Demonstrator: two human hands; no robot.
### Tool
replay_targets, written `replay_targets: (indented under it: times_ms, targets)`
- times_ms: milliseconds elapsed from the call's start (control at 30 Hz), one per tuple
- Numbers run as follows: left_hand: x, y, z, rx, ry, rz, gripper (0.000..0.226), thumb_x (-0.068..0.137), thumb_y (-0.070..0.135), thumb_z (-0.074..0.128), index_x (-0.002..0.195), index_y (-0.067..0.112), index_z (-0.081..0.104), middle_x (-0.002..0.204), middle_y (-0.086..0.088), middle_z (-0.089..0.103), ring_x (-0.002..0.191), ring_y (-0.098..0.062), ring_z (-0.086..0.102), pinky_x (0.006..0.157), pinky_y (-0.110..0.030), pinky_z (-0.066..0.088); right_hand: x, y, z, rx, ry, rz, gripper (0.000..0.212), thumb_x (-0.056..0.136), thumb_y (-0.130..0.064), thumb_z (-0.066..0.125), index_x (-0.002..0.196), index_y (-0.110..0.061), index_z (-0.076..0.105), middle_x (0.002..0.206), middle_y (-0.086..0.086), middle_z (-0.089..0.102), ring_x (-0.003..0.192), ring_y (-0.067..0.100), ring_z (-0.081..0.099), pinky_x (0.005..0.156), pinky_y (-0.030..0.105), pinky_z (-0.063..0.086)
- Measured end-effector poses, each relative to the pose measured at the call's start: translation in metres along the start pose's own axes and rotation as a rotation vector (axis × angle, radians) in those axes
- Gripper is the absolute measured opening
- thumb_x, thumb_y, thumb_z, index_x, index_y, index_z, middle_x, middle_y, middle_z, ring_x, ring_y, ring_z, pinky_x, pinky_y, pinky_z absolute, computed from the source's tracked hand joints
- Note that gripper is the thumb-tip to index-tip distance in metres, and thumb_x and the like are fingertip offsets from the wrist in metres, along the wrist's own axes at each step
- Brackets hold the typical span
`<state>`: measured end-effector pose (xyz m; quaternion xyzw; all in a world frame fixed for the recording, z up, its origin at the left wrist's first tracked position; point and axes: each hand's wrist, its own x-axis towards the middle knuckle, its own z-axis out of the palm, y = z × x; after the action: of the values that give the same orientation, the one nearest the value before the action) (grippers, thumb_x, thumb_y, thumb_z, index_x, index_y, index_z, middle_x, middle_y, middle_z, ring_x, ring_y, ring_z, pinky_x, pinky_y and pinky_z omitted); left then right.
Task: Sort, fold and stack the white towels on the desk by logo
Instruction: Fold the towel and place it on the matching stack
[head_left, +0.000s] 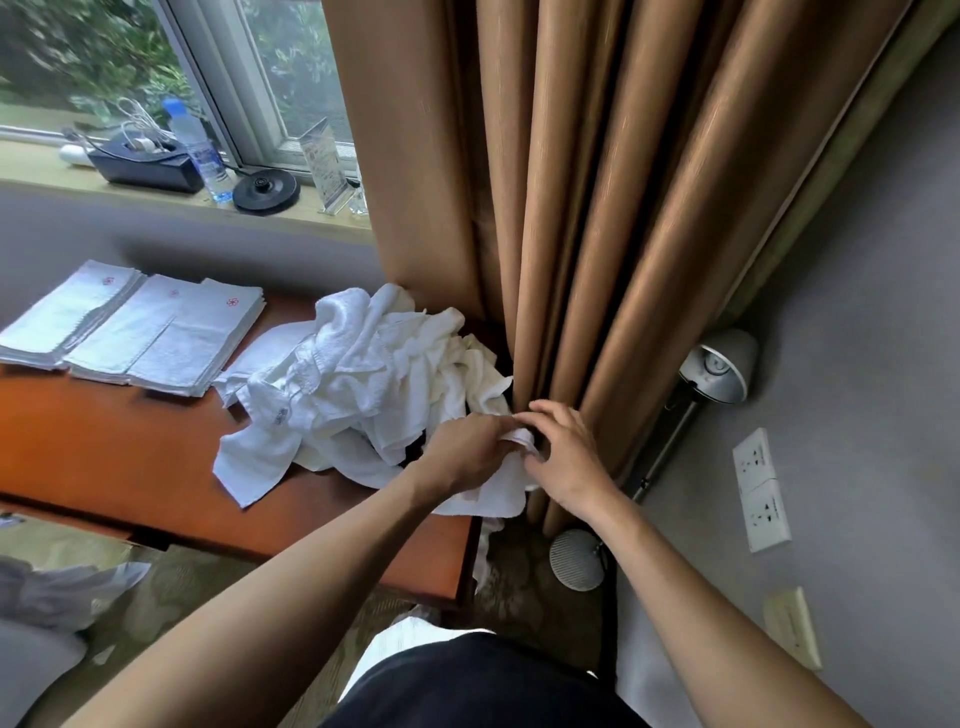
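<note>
From the head camera: a loose heap of white towels (374, 384) sprawls across the right end of the red-brown table (130, 467), against a tan curtain (597, 208). At the table's far left, three folded stacks (130, 332) lie side by side, each top towel bearing a small red logo. At the table's right edge both arms reach forward. The left hand (467, 452) and right hand (561, 457) meet knuckle to knuckle, fingers curled around the bunched corner of a single towel (498, 493), which droops beneath them onto the tabletop.
</note>
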<state>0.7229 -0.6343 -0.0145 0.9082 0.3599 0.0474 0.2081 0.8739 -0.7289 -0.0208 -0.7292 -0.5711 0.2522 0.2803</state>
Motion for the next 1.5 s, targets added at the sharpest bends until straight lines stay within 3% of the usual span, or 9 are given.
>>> replay_targets:
  times_ms: [167, 333, 500, 633, 833, 1133, 1367, 1433, 1500]
  targets:
    - [-0.014, -0.013, -0.010, -0.022, -0.044, -0.075, 0.023, 0.105, 0.038, 0.049, 0.113, 0.022, 0.063, 0.103, 0.000, 0.071, 0.094, -0.026, 0.066, 0.073, -0.040, 0.050, 0.001, -0.003, 0.004, -0.074, -0.073, 0.019, 0.025, 0.097, -0.017, 0.054, 0.117, -0.025, 0.067, 0.113, -0.004, 0.068, 0.108, 0.023, 0.065, 0.088, 0.045, 0.052]
    - [-0.038, -0.043, -0.018, -0.022, 0.031, -0.180, 0.022, 0.103, 0.035, 0.054, 0.117, 0.024, 0.067, 0.106, -0.001, 0.072, 0.097, -0.025, 0.066, 0.066, -0.033, 0.038, 0.005, -0.001, 0.016, -0.068, -0.047, 0.054, 0.033, 0.101, -0.013, 0.049, 0.126, -0.023, 0.068, 0.126, 0.000, 0.072, 0.117, 0.026, 0.065, 0.092, 0.041, 0.052]
    - [-0.058, -0.055, -0.024, -0.178, 0.106, -0.311, 0.026, 0.099, 0.022, 0.054, 0.122, 0.025, 0.066, 0.119, 0.004, 0.068, 0.109, -0.020, 0.062, 0.087, -0.041, 0.052, 0.011, -0.009, 0.037, -0.087, 0.061, 0.058, 0.029, 0.099, -0.019, 0.052, 0.120, -0.029, 0.069, 0.115, -0.002, 0.074, 0.107, 0.026, 0.066, 0.080, 0.039, 0.051]
    - [-0.077, -0.069, -0.033, -0.300, 0.246, -0.346, 0.027, 0.094, 0.017, 0.059, 0.121, 0.022, 0.060, 0.117, 0.001, 0.067, 0.107, -0.020, 0.061, 0.087, -0.040, 0.051, 0.023, -0.014, 0.050, -0.030, 0.039, 0.112, 0.022, 0.096, -0.017, 0.052, 0.106, -0.027, 0.068, 0.102, -0.004, 0.071, 0.098, 0.026, 0.065, 0.070, 0.034, 0.039]
    - [-0.109, -0.088, -0.042, -0.518, 0.385, -0.360, 0.013, 0.095, 0.014, 0.063, 0.107, 0.019, 0.065, 0.097, 0.007, 0.068, 0.090, -0.012, 0.062, 0.079, -0.035, 0.052, 0.031, -0.054, 0.087, 0.215, -0.220, 0.060, 0.016, 0.095, -0.017, 0.058, 0.093, -0.032, 0.063, 0.089, -0.011, 0.067, 0.088, 0.014, 0.063, 0.074, 0.034, 0.048]
    - [-0.164, -0.154, -0.072, -0.521, 0.427, -0.443, 0.014, 0.098, 0.019, 0.063, 0.112, 0.019, 0.066, 0.105, 0.005, 0.073, 0.103, -0.016, 0.068, 0.093, -0.044, 0.052, 0.053, -0.144, 0.159, 0.253, -0.338, -0.221, 0.015, 0.104, -0.030, 0.060, 0.116, -0.029, 0.069, 0.095, -0.008, 0.072, 0.086, 0.009, 0.066, 0.080, 0.041, 0.055]
    - [-0.232, -0.251, -0.098, -0.362, 0.358, -0.616, 0.020, 0.096, 0.031, 0.060, 0.107, 0.015, 0.067, 0.097, -0.004, 0.072, 0.097, -0.030, 0.065, 0.089, -0.045, 0.047, 0.078, -0.228, 0.235, 0.171, -0.384, -0.314, 0.014, 0.107, -0.034, 0.053, 0.112, -0.040, 0.064, 0.087, -0.018, 0.067, 0.080, 0.003, 0.064, 0.068, 0.025, 0.050]
    - [-0.260, -0.288, -0.100, -0.394, 0.346, -0.738, 0.014, 0.098, 0.031, 0.060, 0.102, 0.019, 0.066, 0.097, -0.002, 0.072, 0.097, -0.029, 0.064, 0.087, -0.044, 0.048, 0.086, -0.256, 0.258, 0.224, -0.400, -0.303, 0.015, 0.107, -0.033, 0.052, 0.108, -0.042, 0.065, 0.088, -0.021, 0.067, 0.081, 0.001, 0.063, 0.064, 0.013, 0.044]
    - [-0.288, -0.322, -0.103, -0.493, 0.411, -0.814, 0.008, 0.097, 0.025, 0.060, 0.099, 0.024, 0.068, 0.097, 0.004, 0.073, 0.094, -0.024, 0.066, 0.081, -0.042, 0.051, 0.095, -0.281, 0.281, 0.240, -0.417, -0.285, 0.015, 0.108, -0.035, 0.050, 0.106, -0.039, 0.065, 0.086, -0.016, 0.066, 0.079, 0.004, 0.063, 0.062, 0.013, 0.043]
